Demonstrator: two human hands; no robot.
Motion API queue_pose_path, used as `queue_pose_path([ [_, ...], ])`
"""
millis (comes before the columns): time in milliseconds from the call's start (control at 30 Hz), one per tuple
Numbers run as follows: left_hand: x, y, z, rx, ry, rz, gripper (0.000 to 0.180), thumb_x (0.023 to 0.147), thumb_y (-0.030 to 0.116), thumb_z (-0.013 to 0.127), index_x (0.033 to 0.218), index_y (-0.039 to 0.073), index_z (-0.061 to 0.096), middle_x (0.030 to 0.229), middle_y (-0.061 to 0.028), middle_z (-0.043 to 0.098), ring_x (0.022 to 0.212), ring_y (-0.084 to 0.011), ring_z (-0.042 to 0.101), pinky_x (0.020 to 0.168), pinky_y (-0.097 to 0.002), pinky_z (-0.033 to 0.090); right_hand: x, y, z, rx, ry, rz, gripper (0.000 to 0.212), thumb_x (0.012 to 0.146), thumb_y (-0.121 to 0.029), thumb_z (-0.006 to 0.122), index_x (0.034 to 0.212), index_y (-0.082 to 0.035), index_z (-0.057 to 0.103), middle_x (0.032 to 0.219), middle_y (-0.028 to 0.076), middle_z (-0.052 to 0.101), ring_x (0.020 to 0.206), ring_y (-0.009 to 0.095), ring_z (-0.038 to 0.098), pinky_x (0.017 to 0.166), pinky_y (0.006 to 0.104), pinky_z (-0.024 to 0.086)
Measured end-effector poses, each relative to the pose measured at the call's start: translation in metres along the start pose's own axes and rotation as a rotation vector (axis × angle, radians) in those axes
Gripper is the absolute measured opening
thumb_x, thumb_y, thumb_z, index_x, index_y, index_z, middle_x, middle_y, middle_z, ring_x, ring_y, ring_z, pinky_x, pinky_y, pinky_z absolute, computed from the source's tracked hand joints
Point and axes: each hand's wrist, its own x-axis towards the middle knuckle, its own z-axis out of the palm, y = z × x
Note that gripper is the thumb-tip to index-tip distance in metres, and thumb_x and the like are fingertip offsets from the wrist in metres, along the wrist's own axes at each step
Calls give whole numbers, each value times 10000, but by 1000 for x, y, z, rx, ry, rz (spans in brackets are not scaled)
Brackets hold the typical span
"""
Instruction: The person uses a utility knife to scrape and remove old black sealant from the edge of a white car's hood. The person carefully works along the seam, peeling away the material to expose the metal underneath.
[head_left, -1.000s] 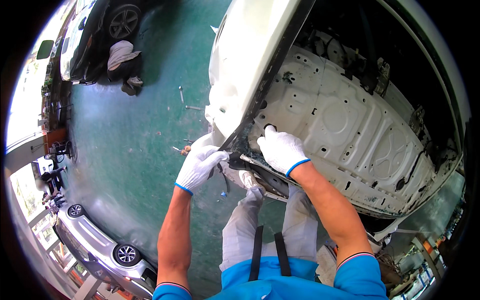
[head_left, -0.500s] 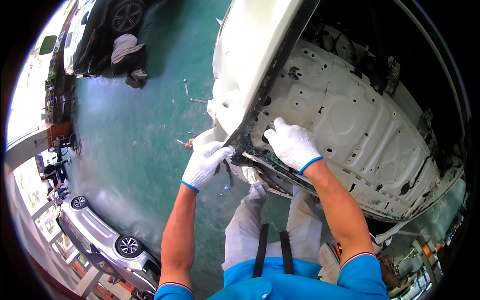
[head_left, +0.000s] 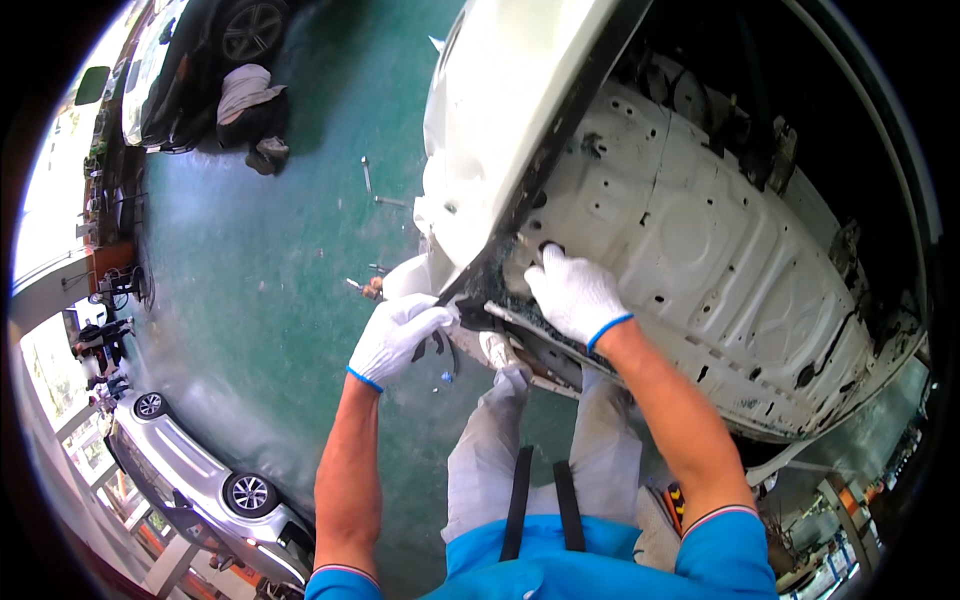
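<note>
My left hand (head_left: 398,338), in a white knit glove with a blue cuff, is closed at the lower corner of a white car body panel (head_left: 492,130). Thumb and fingers press together beside the panel's black edge strip (head_left: 560,135); what they pinch is too small to make out. Over the car's bare white metal floor (head_left: 690,230), my gloved right hand (head_left: 580,295) has its fingers curled. Anything inside that grip is hidden. Between the hands is a dark corner with greenish broken glass bits along the sill (head_left: 535,318).
A person (head_left: 250,115) crouches beside a dark car (head_left: 190,80) at upper left. A silver car (head_left: 205,470) stands at lower left. Metal tools (head_left: 367,175) and small parts (head_left: 372,288) lie on the green floor (head_left: 270,330). My shoe (head_left: 497,350) is under the sill.
My right hand has come down and closer to the sill; the thin tool seen at its fingertips before is no longer distinct. My left hand has shifted slightly left and down.
</note>
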Motion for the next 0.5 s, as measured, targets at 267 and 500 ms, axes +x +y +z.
queue_pose_path([
  [267,-2,-2,2,-15,13,-63,225,977,241,689,1001,43,794,839,28,703,677,-52,540,609,-235,421,-2,0,-12,-8,-11,-32,366,1011,-389,484,1094,-45,576,865,283,708,871,472,700,790,596,524],
  [500,6,-4,7,-46,-38,-103,228,974,233,698,1021,26,781,864,14,709,709,-60,558,635,-236,441,4,7,1,-8,14,-49,349,1006,-378,483,1051,-45,578,862,284,706,858,480,695,772,613,517],
])
